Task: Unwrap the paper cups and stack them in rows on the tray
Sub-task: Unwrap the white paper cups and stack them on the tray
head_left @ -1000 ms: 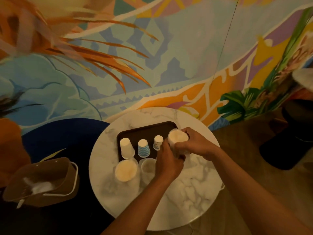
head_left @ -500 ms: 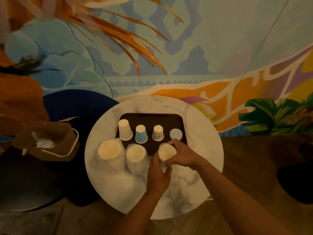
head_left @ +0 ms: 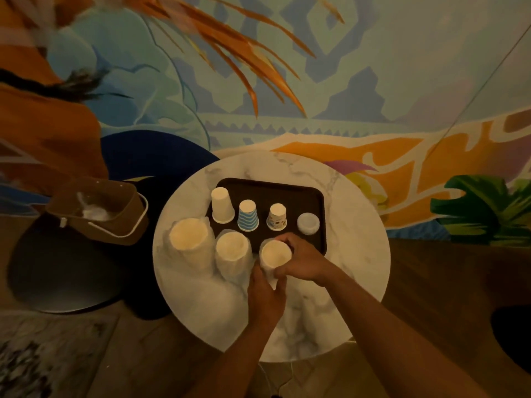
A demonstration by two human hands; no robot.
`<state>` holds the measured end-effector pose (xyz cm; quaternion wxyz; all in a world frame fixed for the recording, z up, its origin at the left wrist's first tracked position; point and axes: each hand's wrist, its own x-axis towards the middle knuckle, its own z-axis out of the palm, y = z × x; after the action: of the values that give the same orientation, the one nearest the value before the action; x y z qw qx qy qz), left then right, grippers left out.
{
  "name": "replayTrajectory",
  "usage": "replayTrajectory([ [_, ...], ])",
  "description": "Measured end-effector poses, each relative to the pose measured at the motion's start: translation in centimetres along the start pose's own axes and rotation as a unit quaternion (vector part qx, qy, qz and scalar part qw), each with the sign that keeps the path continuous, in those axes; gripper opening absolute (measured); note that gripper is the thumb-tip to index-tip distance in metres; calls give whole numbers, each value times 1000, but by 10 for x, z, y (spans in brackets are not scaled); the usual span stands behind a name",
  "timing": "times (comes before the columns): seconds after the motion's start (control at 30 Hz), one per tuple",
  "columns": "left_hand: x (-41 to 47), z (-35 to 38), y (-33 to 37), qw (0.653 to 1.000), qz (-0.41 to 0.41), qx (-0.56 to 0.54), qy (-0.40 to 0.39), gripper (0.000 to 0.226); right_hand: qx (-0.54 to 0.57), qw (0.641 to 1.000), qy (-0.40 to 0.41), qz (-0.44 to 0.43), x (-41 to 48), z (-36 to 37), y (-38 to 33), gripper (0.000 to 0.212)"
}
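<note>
A dark tray (head_left: 296, 193) lies on the round marble table (head_left: 359, 239). On it stand upside down a white cup (head_left: 221, 205), a blue striped cup (head_left: 248, 215), a spotted cup (head_left: 277, 216) and a low clear cup (head_left: 308, 223). In front of the tray stand three plastic-wrapped cup stacks: a large one (head_left: 189, 239), a middle one (head_left: 232, 251) and a small one (head_left: 274, 258). My right hand (head_left: 301, 259) grips the small stack at its top from the right. My left hand (head_left: 265, 294) holds its wrapper from below.
A brown bag (head_left: 115, 216) with crumpled plastic inside sits left of the table on a dark seat (head_left: 63, 277). A painted wall rises behind the table. Wooden floor and a patterned rug (head_left: 43, 354) lie at the lower left.
Both hands brought the small wrapped stack down from over the tray's right side to the table in front of it. A clear cup now shows on the tray's right. The view shifted right.
</note>
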<state>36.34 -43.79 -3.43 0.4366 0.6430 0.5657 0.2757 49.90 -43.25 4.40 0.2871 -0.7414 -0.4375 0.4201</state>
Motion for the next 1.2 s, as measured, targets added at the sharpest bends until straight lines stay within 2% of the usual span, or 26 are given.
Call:
replayTrajectory([
  [0.33,0,-6,1,1000,-21,3,-23,76,0,1000,-5,-6,2,1,1,80],
  [0.73,-7,-16,3,997,-55,-20,-46,61,-14,1000,-4,-15,4,7,1,81],
  [0.9,-8,-23,6,996,-69,-19,-52,63,-19,1000,-7,-15,4,9,1,82],
  [1.2,-17,-35,13,996,-68,-24,-53,64,-22,999,-15,-19,2,3,-3,94],
])
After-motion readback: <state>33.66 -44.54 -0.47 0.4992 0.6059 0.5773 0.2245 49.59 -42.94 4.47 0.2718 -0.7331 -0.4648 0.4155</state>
